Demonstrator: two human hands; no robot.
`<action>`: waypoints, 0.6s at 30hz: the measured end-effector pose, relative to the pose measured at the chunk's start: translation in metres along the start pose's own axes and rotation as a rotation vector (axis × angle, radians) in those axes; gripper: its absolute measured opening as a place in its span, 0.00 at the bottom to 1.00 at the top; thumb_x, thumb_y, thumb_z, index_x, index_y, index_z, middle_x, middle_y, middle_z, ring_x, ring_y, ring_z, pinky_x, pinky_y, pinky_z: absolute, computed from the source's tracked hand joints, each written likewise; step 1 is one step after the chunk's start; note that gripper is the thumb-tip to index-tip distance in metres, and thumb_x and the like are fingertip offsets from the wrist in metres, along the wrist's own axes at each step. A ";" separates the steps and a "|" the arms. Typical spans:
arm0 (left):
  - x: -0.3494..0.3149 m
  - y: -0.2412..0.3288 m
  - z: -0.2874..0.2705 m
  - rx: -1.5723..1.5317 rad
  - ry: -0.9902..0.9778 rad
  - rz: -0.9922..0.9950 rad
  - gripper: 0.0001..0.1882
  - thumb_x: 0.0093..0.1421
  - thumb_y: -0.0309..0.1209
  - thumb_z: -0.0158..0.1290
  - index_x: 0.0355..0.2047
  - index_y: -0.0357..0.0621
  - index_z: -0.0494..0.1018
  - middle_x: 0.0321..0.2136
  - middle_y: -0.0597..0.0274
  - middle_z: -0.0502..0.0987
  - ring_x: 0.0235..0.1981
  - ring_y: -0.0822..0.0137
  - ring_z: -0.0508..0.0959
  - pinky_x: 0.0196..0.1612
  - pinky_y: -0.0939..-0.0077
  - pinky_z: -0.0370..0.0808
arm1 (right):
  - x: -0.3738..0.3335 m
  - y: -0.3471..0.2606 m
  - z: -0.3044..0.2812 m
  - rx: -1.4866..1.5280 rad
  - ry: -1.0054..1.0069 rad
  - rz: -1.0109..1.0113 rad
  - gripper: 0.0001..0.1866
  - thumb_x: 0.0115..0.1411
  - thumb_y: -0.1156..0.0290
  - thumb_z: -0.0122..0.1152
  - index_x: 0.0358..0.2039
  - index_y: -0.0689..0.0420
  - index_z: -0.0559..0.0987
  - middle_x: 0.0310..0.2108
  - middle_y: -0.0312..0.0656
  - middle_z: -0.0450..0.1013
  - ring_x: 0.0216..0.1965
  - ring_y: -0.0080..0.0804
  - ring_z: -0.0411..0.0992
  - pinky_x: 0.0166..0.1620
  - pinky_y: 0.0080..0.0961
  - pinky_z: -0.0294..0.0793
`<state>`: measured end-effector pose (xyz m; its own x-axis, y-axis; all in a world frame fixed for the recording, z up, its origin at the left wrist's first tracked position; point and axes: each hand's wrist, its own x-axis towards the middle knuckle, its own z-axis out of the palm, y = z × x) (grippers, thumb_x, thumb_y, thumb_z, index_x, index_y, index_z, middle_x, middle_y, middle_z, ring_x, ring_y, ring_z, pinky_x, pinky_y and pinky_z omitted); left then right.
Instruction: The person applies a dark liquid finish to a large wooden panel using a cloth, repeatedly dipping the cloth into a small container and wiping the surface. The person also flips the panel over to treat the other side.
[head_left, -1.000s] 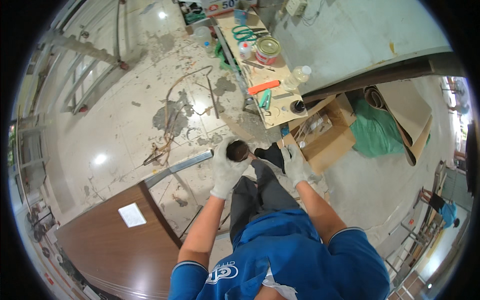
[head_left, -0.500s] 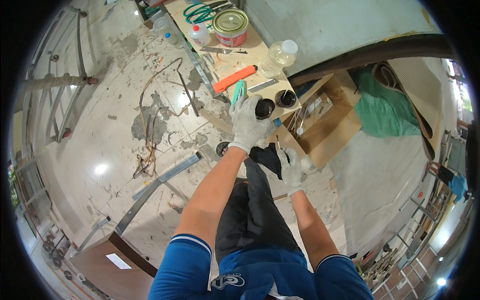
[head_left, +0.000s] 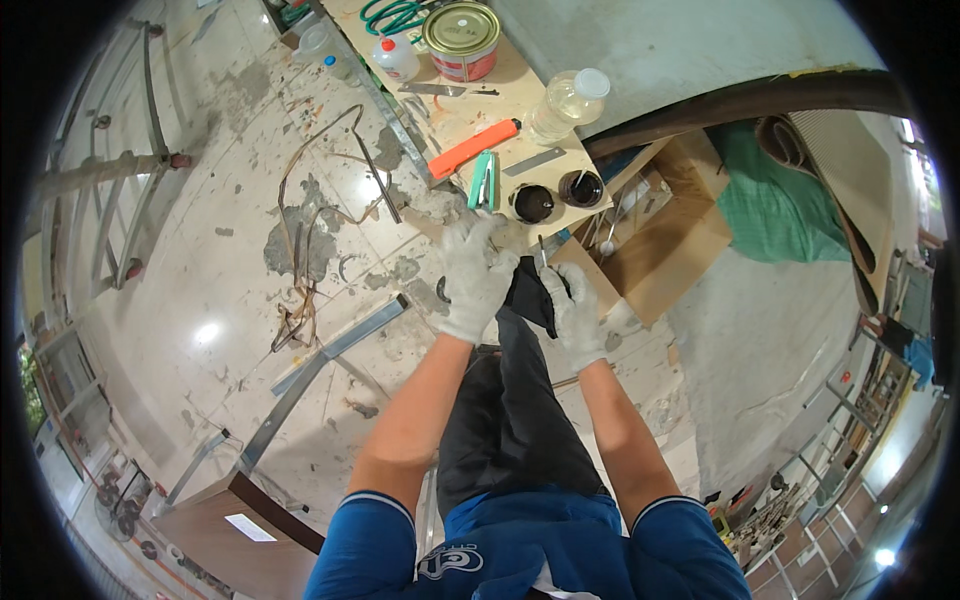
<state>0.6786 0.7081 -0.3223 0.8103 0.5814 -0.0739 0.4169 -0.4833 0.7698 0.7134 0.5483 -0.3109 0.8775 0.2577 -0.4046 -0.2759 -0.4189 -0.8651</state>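
My right grip [head_left: 577, 318], in pale knit, pinches the limp black cloth [head_left: 525, 288], just short of the plywood bench [head_left: 445, 115]; a thin stick [head_left: 543, 252] seems held there too. My left grip [head_left: 474, 275] is loosely spread beside it. The cloth should be light, soft, best taken by a bunched fold; the stick looks slim, stiff.

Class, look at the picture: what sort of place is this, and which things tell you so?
Probably a workshop. A lidded metal can and an orange utility knife lie on a plywood board, and a metal bar lies on the stained floor.
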 end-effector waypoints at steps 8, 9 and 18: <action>-0.033 0.003 0.005 -0.731 -0.153 -0.544 0.10 0.61 0.31 0.67 0.32 0.36 0.82 0.25 0.71 0.76 0.27 0.75 0.74 0.32 0.78 0.71 | -0.016 0.000 0.005 -0.112 -0.150 -0.077 0.12 0.65 0.66 0.66 0.39 0.64 0.81 0.35 0.45 0.79 0.38 0.35 0.75 0.46 0.33 0.74; -0.031 0.003 0.005 -0.749 -0.172 -0.548 0.09 0.61 0.30 0.67 0.34 0.36 0.82 0.27 0.70 0.77 0.28 0.76 0.74 0.34 0.78 0.72 | -0.018 -0.001 0.004 -0.102 -0.147 -0.032 0.12 0.65 0.66 0.66 0.40 0.64 0.82 0.36 0.45 0.79 0.39 0.35 0.76 0.47 0.32 0.73; -0.029 0.018 0.011 -0.665 -0.141 -0.598 0.23 0.63 0.34 0.65 0.55 0.35 0.77 0.43 0.62 0.83 0.40 0.75 0.80 0.45 0.78 0.77 | 0.018 -0.005 0.008 -0.002 -0.029 0.049 0.15 0.66 0.65 0.64 0.42 0.66 0.82 0.37 0.45 0.80 0.40 0.32 0.75 0.48 0.29 0.73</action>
<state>0.6672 0.6753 -0.3134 0.5963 0.5071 -0.6222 0.4962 0.3765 0.7824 0.7275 0.5619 -0.3166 0.8511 0.2624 -0.4548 -0.3173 -0.4331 -0.8436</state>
